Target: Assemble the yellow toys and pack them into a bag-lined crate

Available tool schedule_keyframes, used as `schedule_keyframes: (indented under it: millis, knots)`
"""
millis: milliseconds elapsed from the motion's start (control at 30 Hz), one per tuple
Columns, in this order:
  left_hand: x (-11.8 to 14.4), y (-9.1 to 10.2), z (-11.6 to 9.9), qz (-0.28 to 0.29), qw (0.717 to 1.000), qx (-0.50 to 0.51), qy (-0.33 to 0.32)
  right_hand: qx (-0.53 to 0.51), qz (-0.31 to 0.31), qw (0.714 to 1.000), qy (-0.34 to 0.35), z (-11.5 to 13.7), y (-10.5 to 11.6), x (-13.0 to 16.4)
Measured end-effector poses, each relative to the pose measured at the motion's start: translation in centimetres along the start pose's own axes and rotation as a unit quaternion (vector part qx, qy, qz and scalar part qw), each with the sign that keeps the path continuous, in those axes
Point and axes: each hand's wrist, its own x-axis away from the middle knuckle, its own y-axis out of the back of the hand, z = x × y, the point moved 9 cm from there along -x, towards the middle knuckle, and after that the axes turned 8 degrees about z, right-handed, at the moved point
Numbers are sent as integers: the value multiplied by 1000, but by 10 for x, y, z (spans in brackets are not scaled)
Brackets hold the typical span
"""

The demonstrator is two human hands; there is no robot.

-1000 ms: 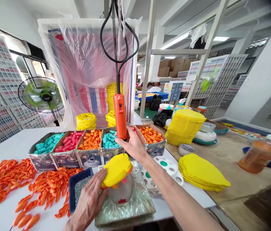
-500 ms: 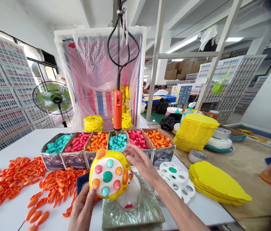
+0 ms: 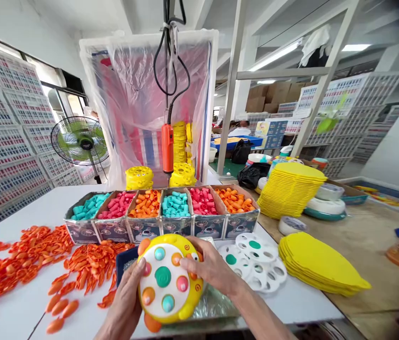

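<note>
One yellow toy | left fingers curled, gripping | right fingers parted, gripping

Left hand opposite right hand

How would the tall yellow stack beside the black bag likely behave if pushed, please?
The tall yellow stack may well slide or topple, since it appears to lean and consists of many thin layers. The layers are probably fairly stiff, as no edge visibly droops.
</note>
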Motion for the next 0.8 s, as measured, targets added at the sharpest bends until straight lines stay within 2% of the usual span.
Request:
schedule_keyframes:
  millis: [133, 267, 367, 467, 600, 700, 800]
  knots:
    - [2, -2, 16, -49, 997, 63, 22, 19, -42, 999, -1, -1, 2, 5]
    - [5, 0, 24, -67, 994, 82, 27, 4, -29, 1000, 6, 2, -4, 8]
    - [7, 5, 15, -94, 993, 66, 11, 1, -29, 1000, 7, 3, -4, 7]
    - [9, 7, -6, -123, 991, 49, -25, -45, -27, 998, 24, 4, -8, 3]
    - [12, 4, -23, -146, 987, 47, -54, -139, 18, 990, 31, 1, -30, -3]
    - [14, 8, -23, -158, 984, 46, -63, -166, 30, 985, 24, -7, -41, -3]
    - [15, 13, -16, -125, 990, 40, -50, -161, 20, 986, 24, -13, -43, 4]
